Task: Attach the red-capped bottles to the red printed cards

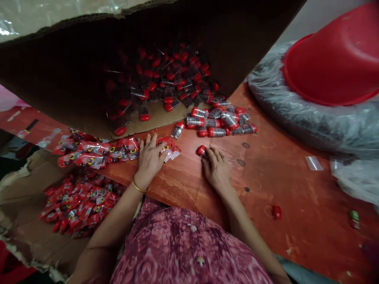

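My right hand has its fingers round a small clear bottle with a red cap, low over the table. My left hand lies with fingers apart on flat red printed packets; part of them is hidden under it. Left of that hand, filled red wrapped packs lie in a heap along the table edge. One loose red-capped bottle rests just beyond my hands. Farther right, several more bottles are piled together.
A tilted cardboard box holding many bottles opens toward me. Below the left table edge, another carton contains wrapped packs. A red tub sits on a plastic-wrapped bundle at right. A red cap lies on the red table.
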{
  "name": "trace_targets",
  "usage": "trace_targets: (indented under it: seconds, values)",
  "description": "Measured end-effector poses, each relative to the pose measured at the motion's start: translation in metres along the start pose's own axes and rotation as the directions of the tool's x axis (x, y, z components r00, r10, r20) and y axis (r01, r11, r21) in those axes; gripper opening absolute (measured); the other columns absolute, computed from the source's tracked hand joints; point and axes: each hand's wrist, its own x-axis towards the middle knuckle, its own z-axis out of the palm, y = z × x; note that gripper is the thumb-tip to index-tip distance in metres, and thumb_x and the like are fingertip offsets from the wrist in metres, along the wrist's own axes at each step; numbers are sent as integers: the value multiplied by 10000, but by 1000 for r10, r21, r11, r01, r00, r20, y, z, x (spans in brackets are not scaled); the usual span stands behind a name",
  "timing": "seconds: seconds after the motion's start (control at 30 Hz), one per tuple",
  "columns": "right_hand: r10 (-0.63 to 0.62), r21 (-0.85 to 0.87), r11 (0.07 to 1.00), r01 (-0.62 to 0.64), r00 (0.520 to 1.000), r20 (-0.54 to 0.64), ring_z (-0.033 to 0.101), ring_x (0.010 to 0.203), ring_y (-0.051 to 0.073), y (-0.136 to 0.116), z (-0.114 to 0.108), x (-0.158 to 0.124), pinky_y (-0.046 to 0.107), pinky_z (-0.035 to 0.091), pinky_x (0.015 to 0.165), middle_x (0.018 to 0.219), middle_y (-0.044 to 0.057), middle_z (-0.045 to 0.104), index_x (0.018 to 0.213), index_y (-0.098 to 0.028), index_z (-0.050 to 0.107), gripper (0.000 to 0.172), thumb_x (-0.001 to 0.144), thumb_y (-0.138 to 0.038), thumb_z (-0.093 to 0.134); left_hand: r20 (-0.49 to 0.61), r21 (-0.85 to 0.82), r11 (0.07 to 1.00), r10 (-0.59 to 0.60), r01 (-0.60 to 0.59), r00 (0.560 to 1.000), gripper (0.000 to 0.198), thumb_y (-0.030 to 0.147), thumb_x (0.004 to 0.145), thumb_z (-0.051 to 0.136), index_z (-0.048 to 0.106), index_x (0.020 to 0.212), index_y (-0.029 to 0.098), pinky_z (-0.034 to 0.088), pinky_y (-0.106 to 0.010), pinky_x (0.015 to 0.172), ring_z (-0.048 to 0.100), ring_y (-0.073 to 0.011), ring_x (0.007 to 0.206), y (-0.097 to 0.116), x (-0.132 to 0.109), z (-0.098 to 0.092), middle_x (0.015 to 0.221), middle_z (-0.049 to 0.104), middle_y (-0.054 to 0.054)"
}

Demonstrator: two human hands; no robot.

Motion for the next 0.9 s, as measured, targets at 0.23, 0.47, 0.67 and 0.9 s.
trace_targets:
  seconds: [0.23,0.47,0.67,0.9]
  values:
    - [33,3,999,-33,998,-57,522,1118,281,0,-1,-5,455,424,922,1185,190,606,1192,-126,560,355,901,-295,447,-30,159,984,86,-80,996,227,305,803,553,736,931,262,208,-609,1069,357,-342,1332,-10,0,11,1326,552,-91]
    - [111,359,931,-63,987,-113,597,985,241,-37,-22,8,432,435,888,1050,117,673,986,-200,649,206,876,-291,500,-163,-1,998,57,-58,985,150,311,768,623,743,855,291,211,-604,1075,432,-313,1287,5,-6,10,1251,614,-62]
    - [258,892,306,-332,931,258,588,705,148,-84,-11,34,287,492,672,796,20,659,906,-198,624,278,805,-451,569,-148,-140,984,91,-112,985,155,275,768,633,737,881,293,238,-556,1086,457,-289,1270,31,-13,9,1264,607,-53]
    - [410,895,298,-332,891,194,373,514,95,-81,-12,37,227,341,501,538,-50,437,606,-199,488,354,817,-480,529,-12,-635,742,-285,213,959,393,386,692,715,682,1033,194,433,-358,959,580,-245,1103,44,-24,17,1167,656,-105]
